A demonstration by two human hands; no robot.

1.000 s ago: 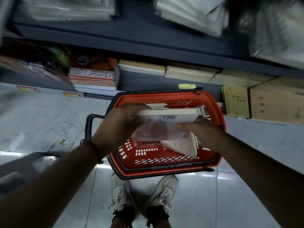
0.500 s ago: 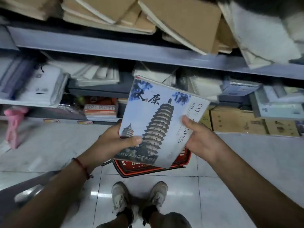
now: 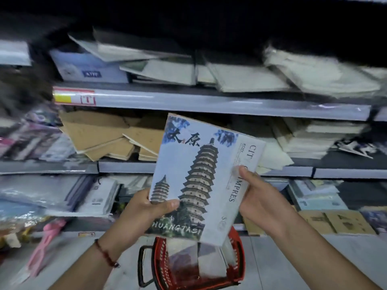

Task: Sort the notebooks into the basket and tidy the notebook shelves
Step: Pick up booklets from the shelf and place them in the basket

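I hold a pagoda-cover notebook (image 3: 201,170) upright in front of the shelves. My left hand (image 3: 144,208) grips its lower left corner, thumb across the cover. My right hand (image 3: 259,197) grips its right edge, thumb on the white strip. Below it on the floor stands the red basket (image 3: 237,266) with several notebooks (image 3: 209,262) inside. Brown kraft notebooks (image 3: 106,139) lie in a messy pile on the middle shelf, and pale ones (image 3: 240,78) lie askew on the upper shelf.
Grey shelf edges (image 3: 188,101) run across at three heights. A white box (image 3: 88,65) sits upper left. Wrapped stationery (image 3: 41,195) crowds the left shelves, a pink item (image 3: 46,241) hangs low left, and brown boxes (image 3: 335,222) stand at the lower right.
My view has tilted up from the basket to the shelves. Both hands have lifted the notebook out of the basket and raised it, cover toward me.
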